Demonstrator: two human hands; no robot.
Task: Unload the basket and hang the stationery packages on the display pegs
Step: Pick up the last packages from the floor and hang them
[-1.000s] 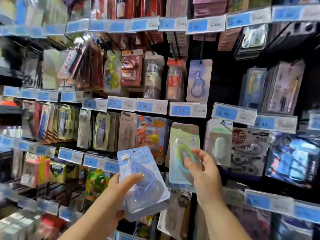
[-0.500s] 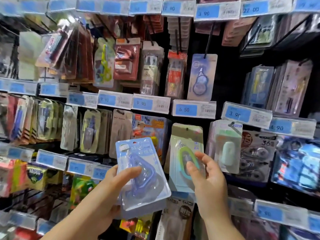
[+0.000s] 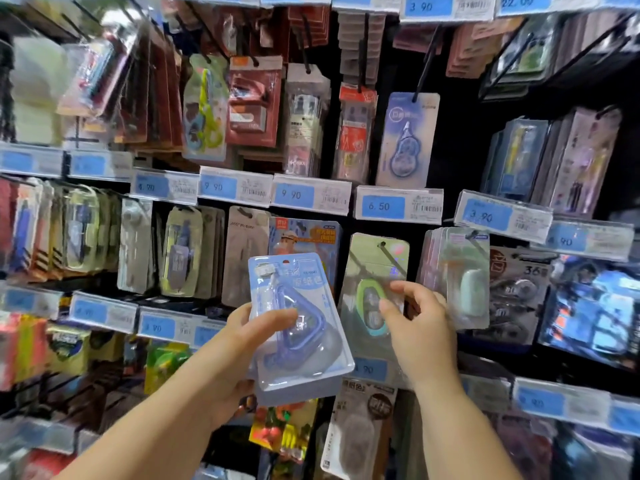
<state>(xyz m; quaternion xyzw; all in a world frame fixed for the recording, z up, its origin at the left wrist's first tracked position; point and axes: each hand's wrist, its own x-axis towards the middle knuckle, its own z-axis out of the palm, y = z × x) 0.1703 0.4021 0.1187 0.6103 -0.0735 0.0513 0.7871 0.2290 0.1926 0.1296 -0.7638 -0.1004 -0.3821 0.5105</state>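
**Entry: blue blister package, hanging step, not yet on a peg.**
Our left hand grips the blue blister package by its lower half, upright before the display. Our right hand pinches the green package hanging on its peg. Next, we judge: choose a peg, line the card's top hole with its tip, and slide on. Basket out of view.

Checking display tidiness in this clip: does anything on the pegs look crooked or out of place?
The clear-wrapped red and blue packs at the top left hang slanted and fanned out, unlike the straight rows below. The pale green card pack pinched by the right hand leans slightly.
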